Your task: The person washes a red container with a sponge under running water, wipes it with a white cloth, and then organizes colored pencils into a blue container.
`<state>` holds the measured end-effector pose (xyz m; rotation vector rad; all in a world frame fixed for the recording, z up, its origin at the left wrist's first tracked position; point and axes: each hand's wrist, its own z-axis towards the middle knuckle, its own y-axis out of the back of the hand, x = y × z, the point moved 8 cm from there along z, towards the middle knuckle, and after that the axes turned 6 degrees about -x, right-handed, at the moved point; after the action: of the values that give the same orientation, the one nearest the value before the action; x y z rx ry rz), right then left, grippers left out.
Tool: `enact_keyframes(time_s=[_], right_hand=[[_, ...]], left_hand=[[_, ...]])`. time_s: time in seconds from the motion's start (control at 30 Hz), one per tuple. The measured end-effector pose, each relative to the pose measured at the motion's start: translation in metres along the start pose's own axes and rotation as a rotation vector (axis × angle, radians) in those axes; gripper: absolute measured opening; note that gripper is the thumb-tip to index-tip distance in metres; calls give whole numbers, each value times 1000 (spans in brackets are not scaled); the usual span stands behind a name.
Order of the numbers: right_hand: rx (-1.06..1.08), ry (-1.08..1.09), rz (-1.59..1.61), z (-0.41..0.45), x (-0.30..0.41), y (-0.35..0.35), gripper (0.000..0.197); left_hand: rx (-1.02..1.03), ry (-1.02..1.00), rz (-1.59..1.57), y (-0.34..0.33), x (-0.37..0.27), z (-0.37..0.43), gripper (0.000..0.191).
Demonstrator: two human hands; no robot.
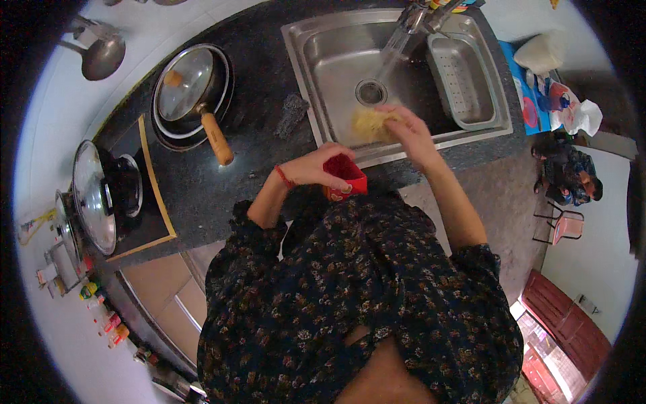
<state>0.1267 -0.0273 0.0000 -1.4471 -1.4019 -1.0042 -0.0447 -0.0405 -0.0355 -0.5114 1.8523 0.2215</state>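
Observation:
My left hand (318, 164) grips a small red open-topped container (353, 183) with a light printed pattern, close to my body at the counter's front edge. Its dark red inside faces up; I cannot tell what it is made of. Over the front of the steel sink (348, 50), my right hand (411, 131) holds a yellow scrubbing pad (369, 123), blurred by motion. Water streams from the metal faucet (415, 20) towards the drain (371, 92). A steel colander tray with holes (462, 81) sits at the right of the basin.
On the dark counter, a grey scouring cloth (292, 115) lies left of the sink. Beyond it stands a wooden-handled pan (217, 139) with a glass lid (184, 86). A lidded wok (93, 197) is further left. At the right, a person (570, 169) sits near a chair (568, 224).

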Motion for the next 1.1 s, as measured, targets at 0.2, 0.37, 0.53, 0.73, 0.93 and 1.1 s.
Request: enact_keyframes(time_s=[0.2, 0.37, 0.53, 0.73, 0.93, 1.1], right_hand=[[-437, 24, 232, -6, -2, 108, 30], [-742, 127, -57, -31, -7, 190, 31], [-991, 240, -972, -11, 7, 273, 67], [-628, 202, -753, 43, -15, 231, 82], [-343, 66, -310, 120, -43, 165, 96], [-288, 160, 173, 159, -39, 134, 103]], left_hand=[[-101, -11, 231, 6, -10, 20, 65], [-528, -186, 637, 55, -60, 79, 72], [-646, -213, 710, 95, -86, 197, 74], [-656, -49, 798, 117, -66, 272, 81], [-732, -62, 971, 139, -69, 282, 79], [-524, 145, 232, 141, -43, 276, 72]])
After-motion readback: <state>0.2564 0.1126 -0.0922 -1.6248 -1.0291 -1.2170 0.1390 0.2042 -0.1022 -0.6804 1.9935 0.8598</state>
